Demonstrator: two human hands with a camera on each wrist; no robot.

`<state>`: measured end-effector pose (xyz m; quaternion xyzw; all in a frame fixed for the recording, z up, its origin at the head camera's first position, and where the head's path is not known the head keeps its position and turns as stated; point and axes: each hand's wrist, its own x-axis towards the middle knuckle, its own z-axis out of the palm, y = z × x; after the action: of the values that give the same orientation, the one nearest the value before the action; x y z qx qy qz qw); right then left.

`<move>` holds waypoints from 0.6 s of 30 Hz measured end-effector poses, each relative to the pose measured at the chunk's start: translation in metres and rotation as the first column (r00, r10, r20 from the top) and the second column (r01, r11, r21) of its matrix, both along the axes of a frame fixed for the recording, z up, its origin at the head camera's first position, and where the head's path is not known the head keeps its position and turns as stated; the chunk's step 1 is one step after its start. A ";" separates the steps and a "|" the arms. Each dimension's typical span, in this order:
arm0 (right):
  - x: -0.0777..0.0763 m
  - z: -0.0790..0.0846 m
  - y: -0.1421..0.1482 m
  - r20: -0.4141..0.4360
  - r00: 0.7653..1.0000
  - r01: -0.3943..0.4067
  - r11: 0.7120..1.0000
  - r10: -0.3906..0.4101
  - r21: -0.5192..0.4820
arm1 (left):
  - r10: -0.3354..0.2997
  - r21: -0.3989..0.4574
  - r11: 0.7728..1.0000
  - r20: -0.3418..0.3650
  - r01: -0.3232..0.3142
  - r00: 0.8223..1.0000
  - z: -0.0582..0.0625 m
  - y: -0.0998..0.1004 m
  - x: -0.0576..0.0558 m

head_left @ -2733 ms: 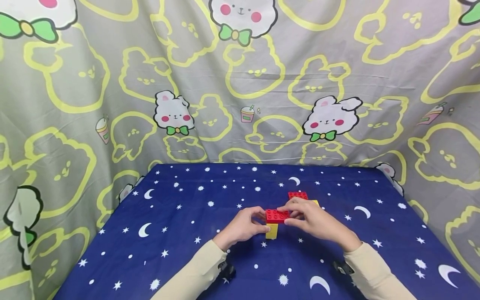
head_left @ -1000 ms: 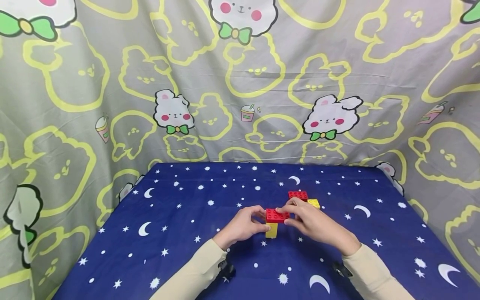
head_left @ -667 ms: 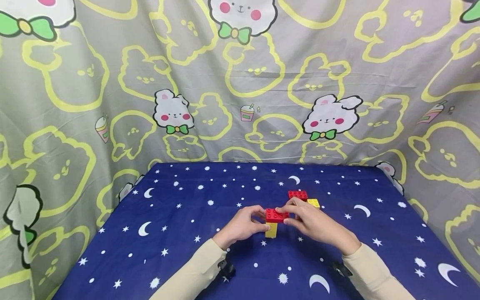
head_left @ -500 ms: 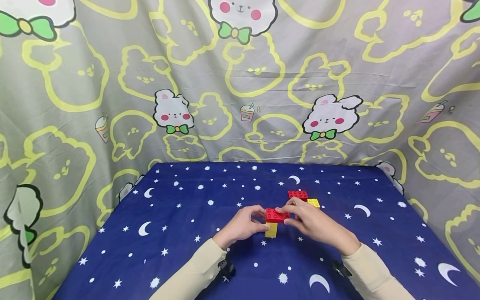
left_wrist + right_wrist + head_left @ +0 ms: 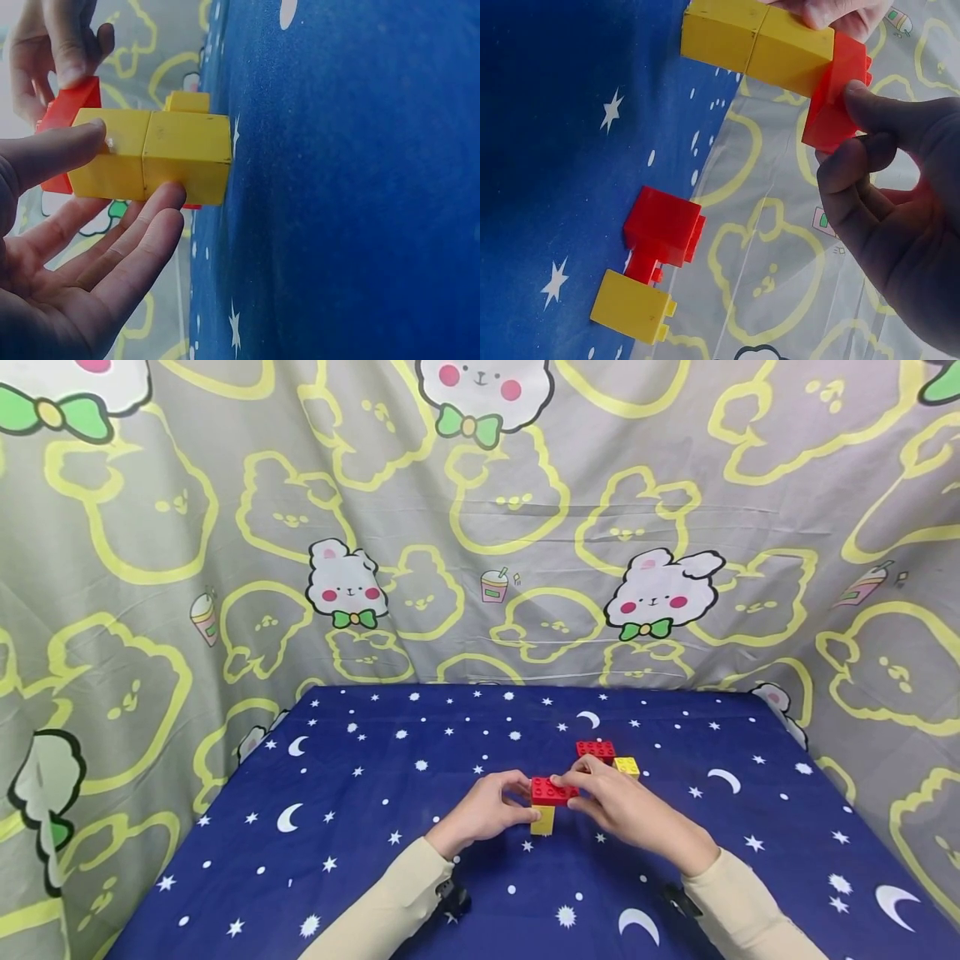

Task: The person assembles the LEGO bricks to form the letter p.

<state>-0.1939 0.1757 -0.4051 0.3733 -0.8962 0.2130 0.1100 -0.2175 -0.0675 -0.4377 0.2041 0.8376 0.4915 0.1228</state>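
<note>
Two yellow toy building bricks are stacked one on the other, upright just over or on the cloth. Across their top sits a red studded brick, which overhangs to the right. My left hand grips the yellow stack from the left, thumb on the upper brick's near face and fingers behind. From the right, my right hand pinches the overhanging end of the red brick, with the thumb at the near side and a fingertip over the studs. In the right wrist view, the red brick's hollow underside shows beside the yellow one.
Behind my right hand stand another red brick and a yellow brick. A smaller red piece shows between them in the right wrist view. A dark blue star-patterned cloth covers the table; a printed curtain hangs at the back.
Since the earliest frame, my right hand has shifted slightly toward me, showing more of the yellow brick behind it. The stack and my left hand have stayed nearly still.
</note>
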 end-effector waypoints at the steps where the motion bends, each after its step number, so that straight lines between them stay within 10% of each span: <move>1: 0.000 0.000 0.000 0.005 1.000 0.002 1.000 -0.002 0.002 | 0.001 -0.001 1.000 0.002 -0.001 1.000 0.000 0.000 0.000; 18: 0.005 0.003 -0.005 -0.043 0.998 0.040 0.999 -0.038 0.031 | 0.011 -0.009 1.000 0.013 -0.011 1.000 -0.001 0.000 -0.001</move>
<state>-0.1892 0.1702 -0.4023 0.3618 -0.9041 0.1886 0.1270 -0.2185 -0.0672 -0.4389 0.1960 0.8401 0.4897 0.1264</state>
